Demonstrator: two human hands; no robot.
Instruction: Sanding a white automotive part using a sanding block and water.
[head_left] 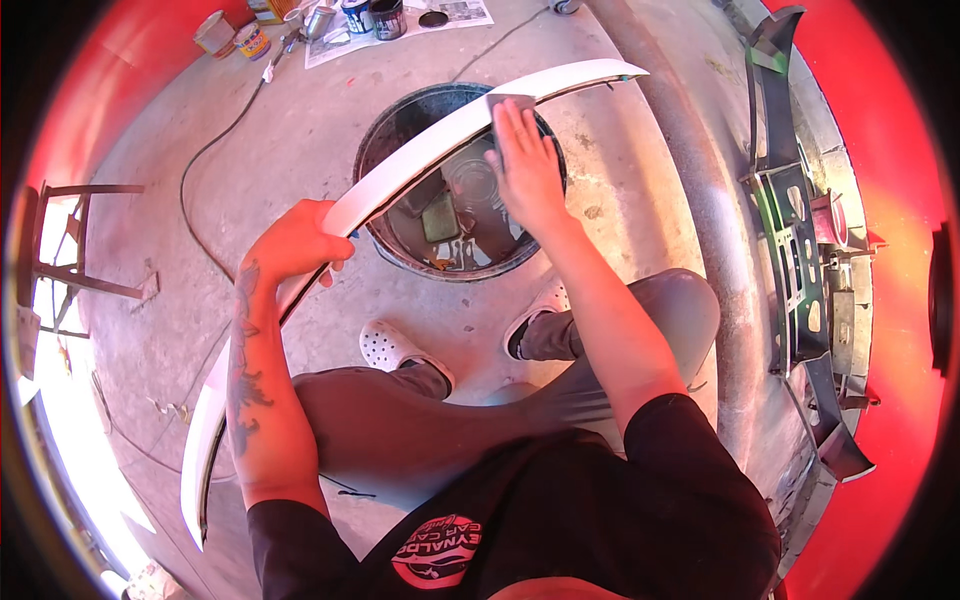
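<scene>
A long, curved white car trim strip (pixel 425 152) runs diagonally across in front of me, from the upper right down to the lower left. My left hand (pixel 295 238) is closed around its middle. Near the far end, my right hand (pixel 530 175) presses a grey piece of sandpaper (pixel 508 101) onto the strip, fingers stretched flat over it. Beneath the strip stands a round dark bucket (pixel 470 276) of murky water. A greenish block (pixel 439 218), perhaps a sponge, lies inside it. The strip hides part of the bucket.
Paint cans (pixel 387 18) stand on newspaper (pixel 462 14) at the far side, with tubs (pixel 252 41) to their left. A dark hose (pixel 190 165) curls over the concrete floor. At left is a metal stand (pixel 85 275); at right, a long dark bumper part (pixel 790 265) lies by a red wall.
</scene>
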